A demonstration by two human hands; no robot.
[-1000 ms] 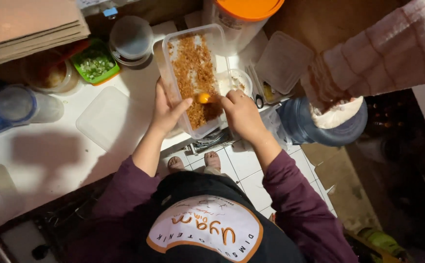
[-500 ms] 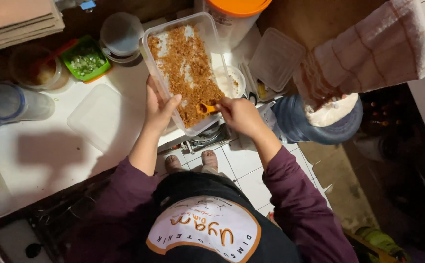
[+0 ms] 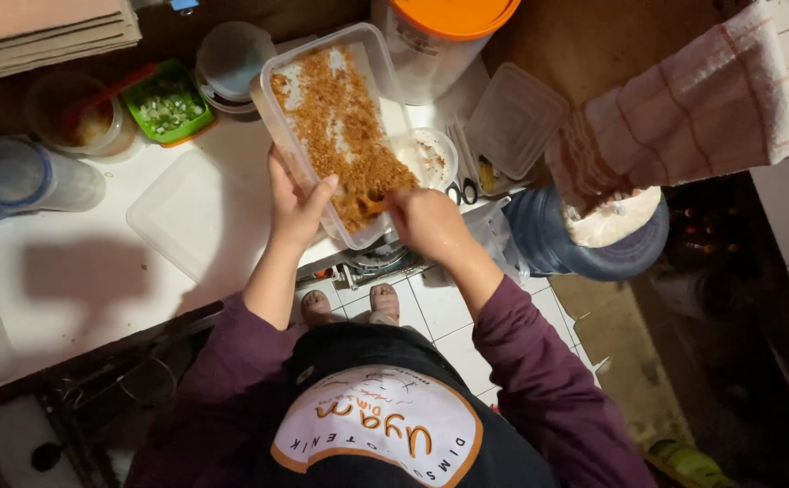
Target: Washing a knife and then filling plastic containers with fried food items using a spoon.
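A clear rectangular plastic container (image 3: pixel 279 117) partly filled with brown crumbs (image 3: pixel 345 136) is tilted over the counter's edge. My left hand (image 3: pixel 293 203) grips its left side, thumb over the rim. My right hand (image 3: pixel 423 221) reaches into its near end, fingers closed on a small orange piece (image 3: pixel 374 206) among the crumbs. Both sleeves are dark purple.
On the white counter (image 3: pixel 96 271) lie a clear lid (image 3: pixel 187 212), a green dish of chopped greens (image 3: pixel 167 107), a jar with a red spoon (image 3: pixel 83 122), a capped bottle (image 3: pixel 28 176), a small white bowl (image 3: pixel 431 155), an orange-lidded tub (image 3: pixel 440 36), another lid (image 3: pixel 514 117). A striped towel (image 3: pixel 675 117) hangs over a blue water jug (image 3: pixel 593 239).
The container has shifted left and towards me with both hands. My right hand has pushed the orange piece deeper into the crumbs.
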